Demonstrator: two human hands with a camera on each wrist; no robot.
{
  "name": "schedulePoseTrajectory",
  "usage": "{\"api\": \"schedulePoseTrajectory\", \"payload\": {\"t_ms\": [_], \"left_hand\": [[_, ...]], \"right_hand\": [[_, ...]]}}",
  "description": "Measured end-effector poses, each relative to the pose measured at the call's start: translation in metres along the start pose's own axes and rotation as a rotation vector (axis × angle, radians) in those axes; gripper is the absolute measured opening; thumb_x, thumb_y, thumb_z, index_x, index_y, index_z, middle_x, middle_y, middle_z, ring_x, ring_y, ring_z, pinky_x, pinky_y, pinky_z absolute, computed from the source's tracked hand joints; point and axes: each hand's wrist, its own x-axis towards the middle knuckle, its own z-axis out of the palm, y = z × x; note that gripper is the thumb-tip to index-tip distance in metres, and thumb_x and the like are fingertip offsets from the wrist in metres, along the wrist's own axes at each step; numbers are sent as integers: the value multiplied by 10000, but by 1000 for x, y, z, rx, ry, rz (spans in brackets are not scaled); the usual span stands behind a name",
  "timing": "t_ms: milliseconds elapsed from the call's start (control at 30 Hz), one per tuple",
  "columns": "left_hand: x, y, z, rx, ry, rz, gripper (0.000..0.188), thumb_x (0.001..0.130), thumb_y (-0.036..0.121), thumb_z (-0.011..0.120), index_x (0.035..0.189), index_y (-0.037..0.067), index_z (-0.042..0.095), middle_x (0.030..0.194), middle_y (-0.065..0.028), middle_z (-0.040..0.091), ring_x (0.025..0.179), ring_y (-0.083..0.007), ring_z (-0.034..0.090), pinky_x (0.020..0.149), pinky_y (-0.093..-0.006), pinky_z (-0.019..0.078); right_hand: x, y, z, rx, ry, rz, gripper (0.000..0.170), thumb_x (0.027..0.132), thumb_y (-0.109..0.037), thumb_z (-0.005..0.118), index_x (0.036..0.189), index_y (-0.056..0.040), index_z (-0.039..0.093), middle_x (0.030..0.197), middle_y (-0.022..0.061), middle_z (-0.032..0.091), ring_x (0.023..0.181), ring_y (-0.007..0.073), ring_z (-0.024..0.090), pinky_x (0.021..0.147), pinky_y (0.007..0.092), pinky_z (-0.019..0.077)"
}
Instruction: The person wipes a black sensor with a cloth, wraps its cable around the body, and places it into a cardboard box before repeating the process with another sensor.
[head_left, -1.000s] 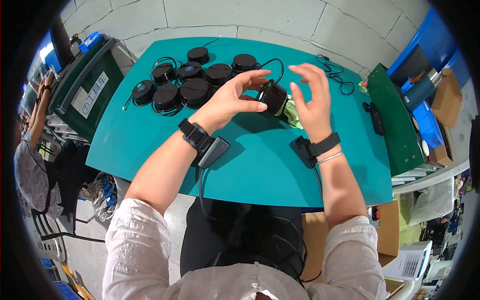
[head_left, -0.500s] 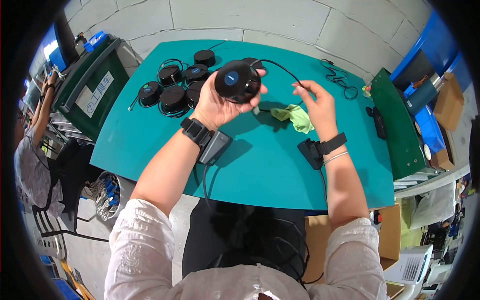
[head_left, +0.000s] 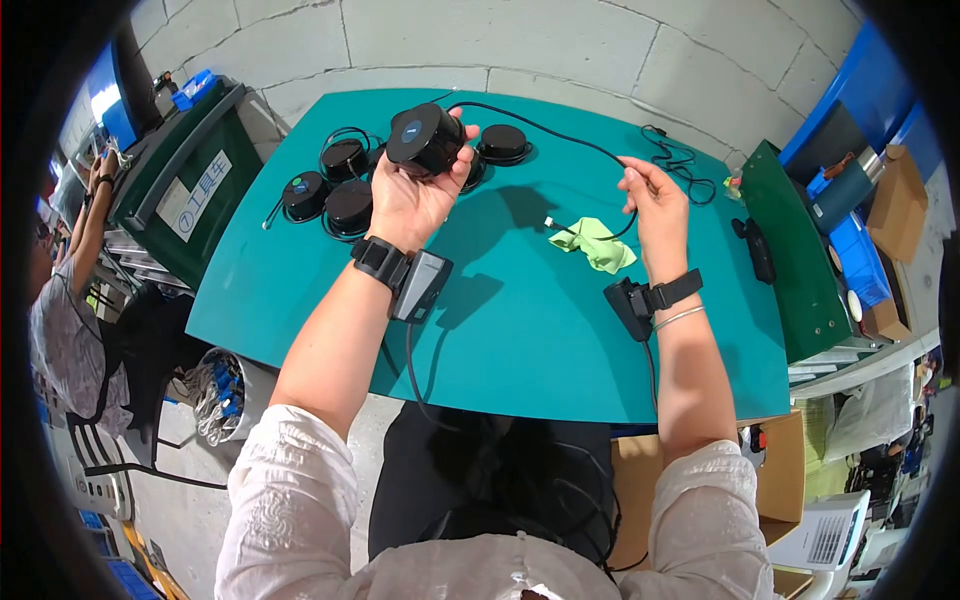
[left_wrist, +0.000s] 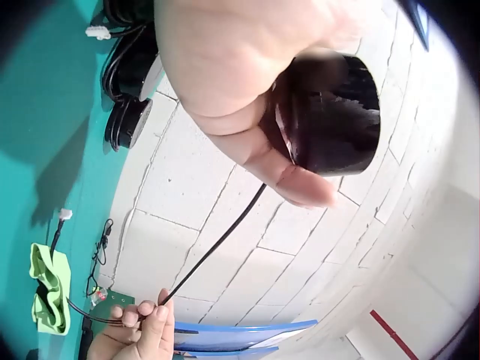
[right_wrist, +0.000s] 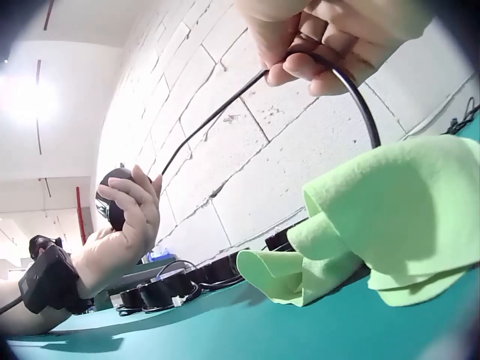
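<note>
My left hand grips a round black device with a small blue label on top, raised above the table. From the device a black cable runs right to my right hand, which pinches it between thumb and fingers. Beyond that hand the cable hangs down to a light green cloth, and its white connector shows at the cloth's left edge. In the left wrist view the fingers curl round the device. The right wrist view shows the cable passing through the fingers above the cloth.
Several black devices with coiled cables stand at the back left of the green table, one further right. A thin black cable lies at the back right. A green cabinet flanks the right edge, and a block wall rises behind.
The left hand has turned the device upright and moved it left. The right hand has closed on the cable and drawn it out to the right, and the cloth is in fuller view.
</note>
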Motion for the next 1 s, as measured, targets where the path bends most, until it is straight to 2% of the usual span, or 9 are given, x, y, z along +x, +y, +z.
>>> {"api": "schedulePoseTrajectory", "payload": {"t_ms": [233, 300, 400, 600, 733, 800, 867, 933, 1000], "left_hand": [[-1, -19, 25, 76, -115, -59, 513, 1011, 289, 434, 1365, -78, 379, 1389, -289, 393, 1198, -394, 497, 1008, -463, 461], [-6, -27, 35, 140, 121, -4, 472, 965, 217, 569, 1310, -75, 429, 1370, -253, 443, 1265, -378, 467, 1087, -508, 406], [-4, -23, 24, 565, 83, 70, 427, 930, 191, 635, 1245, -53, 482, 1309, -199, 518, 1264, -331, 476, 1133, -525, 358], [10, -10, 1, 419, 167, 265, 327, 960, 183, 603, 1194, -22, 501, 1201, -153, 564, 1197, -286, 524, 1099, -513, 399], [9, -2, -3, 718, 378, 402, 508, 899, 186, 698, 1296, 6, 437, 1155, -139, 535, 1094, -249, 567, 1001, -446, 471], [7, -2, 1, 1149, 487, 376, 624, 879, 186, 721, 1387, 28, 394, 1171, -128, 519, 1069, -227, 574, 922, -390, 494], [4, -8, 6, 1233, 426, 321, 680, 857, 170, 736, 1438, 73, 397, 1168, -97, 516, 1052, -195, 571, 870, -340, 495], [6, -16, 4, 1698, 131, 270, 689, 780, 254, 801, 1380, 89, 505, 1135, -71, 523, 963, -163, 532, 857, -296, 462], [4, -28, 7, 1638, -78, 136, 632, 798, 256, 772, 1373, 138, 536, 1117, -76, 520, 964, -175, 509, 887, -295, 440]], "right_hand": [[-1, 0, -1, 146, 68, 138, 306, 947, -120, 586, 1230, -7, 616, 786, 11, 598, 558, 30, 414, 498, 204, 369], [0, -1, 1, 208, 54, 179, 318, 947, -114, 582, 1245, -5, 605, 784, 12, 589, 554, 28, 402, 490, 205, 357], [-5, -9, 6, 327, -61, 228, 311, 950, -110, 574, 1239, -1, 614, 790, 14, 581, 554, 22, 393, 485, 204, 344], [-21, -31, 25, 276, -366, 272, 298, 952, -133, 589, 1216, -5, 643, 752, -12, 569, 576, 25, 427, 508, 210, 366], [-34, -41, 38, -56, -452, -162, 296, 924, -125, 618, 1215, -122, 670, 725, 4, 593, 660, 89, 564, 565, 261, 452], [-42, -56, 41, -358, -587, -522, 295, 878, -109, 651, 1164, -163, 698, 736, 36, 611, 648, 144, 578, 573, 283, 462], [-48, -64, 45, -387, -611, -531, 295, 841, -83, 669, 1119, -174, 713, 751, 42, 613, 652, 189, 581, 587, 297, 472], [-48, -65, 45, -201, -516, -646, 303, 836, -51, 662, 1116, -154, 712, 773, 45, 628, 666, 191, 591, 599, 291, 476], [-43, -65, 39, -151, -436, -636, 261, 854, -40, 654, 1100, -105, 712, 809, 45, 660, 712, 168, 619, 627, 275, 482]]}}
